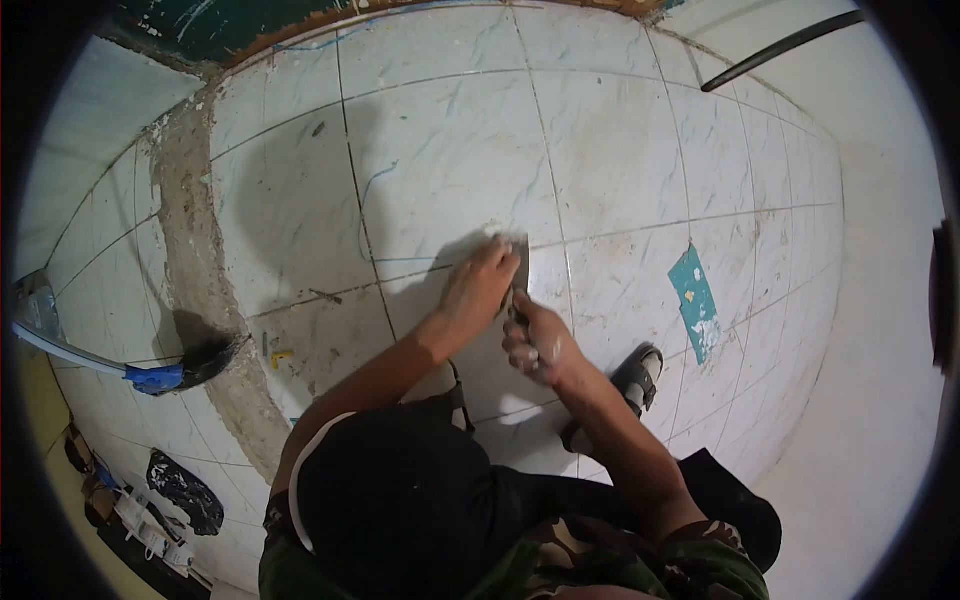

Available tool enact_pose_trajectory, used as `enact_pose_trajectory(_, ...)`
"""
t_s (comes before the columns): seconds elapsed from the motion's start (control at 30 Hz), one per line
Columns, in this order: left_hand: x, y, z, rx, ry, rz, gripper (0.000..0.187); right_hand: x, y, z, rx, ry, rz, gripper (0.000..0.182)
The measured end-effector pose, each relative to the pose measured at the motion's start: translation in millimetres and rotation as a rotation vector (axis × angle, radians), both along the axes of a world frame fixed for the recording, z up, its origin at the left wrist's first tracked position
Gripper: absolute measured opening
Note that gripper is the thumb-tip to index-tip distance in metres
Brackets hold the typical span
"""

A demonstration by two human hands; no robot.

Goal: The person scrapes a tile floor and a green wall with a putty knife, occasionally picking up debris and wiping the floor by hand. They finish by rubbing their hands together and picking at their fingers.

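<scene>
Both hands meet near the middle of the white tiled floor [450, 150]. My right hand [545, 345] is closed around the handle of a flat-bladed scraper [521, 258], whose blade points away from me. Beside the blade, on its left, my left hand [485, 275] has its fingers bent and pressed together near the blade's far end; what they hold, if anything, is hidden. A little white material [493, 229] lies on the tile by the fingertips. White residue marks my right hand.
A teal scrap [695, 303] lies right of my sandalled foot [640, 376]. At left are a rough cement strip [190, 220], a yellow piece [283, 357], a blue-wrapped tool [155, 377] and a black bag [187, 492]. A dark rod [783, 50] crosses the upper right.
</scene>
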State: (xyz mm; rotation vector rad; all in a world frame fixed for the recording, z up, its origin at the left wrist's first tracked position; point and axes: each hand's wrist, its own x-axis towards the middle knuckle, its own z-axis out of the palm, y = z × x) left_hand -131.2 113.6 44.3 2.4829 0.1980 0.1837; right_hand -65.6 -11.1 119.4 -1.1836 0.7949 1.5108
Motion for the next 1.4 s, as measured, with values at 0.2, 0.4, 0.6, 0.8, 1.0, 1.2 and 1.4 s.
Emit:
enact_pose_trajectory(0.2,-4,-8,-1,0.042,0.113,0.048,0.031,-16,8,22,-0.045,-0.042,0.045,0.033)
enact_pose_trajectory(0.4,10,11,-5,-0.033,0.011,0.141,0.038,-1,22,2,0.034,-0.055,0.049,0.033)
enact_pose_trajectory(0.6,-16,0,-5,-0.047,0.011,0.092,0.031,-4,8,11,0.02,0.073,0.073,0.037)
enact_pose_trajectory(0.8,-8,5,3,-0.02,0.133,0.12,0.032,-6,23,17,0.004,-0.04,0.095,0.036)
enact_pose_trajectory(1.0,-15,5,-1,-0.06,0.078,0.126,0.033,-3,22,7,-0.093,-0.048,0.119,0.036)
enact_pose_trajectory(1.2,-34,6,3,-0.005,0.089,0.203,0.033,-22,28,16,-0.084,-0.131,0.251,0.035)
enact_pose_trajectory(1.4,-64,21,-8,-0.032,0.034,0.341,0.03,-33,47,0,-0.086,-0.114,0.35,0.033)
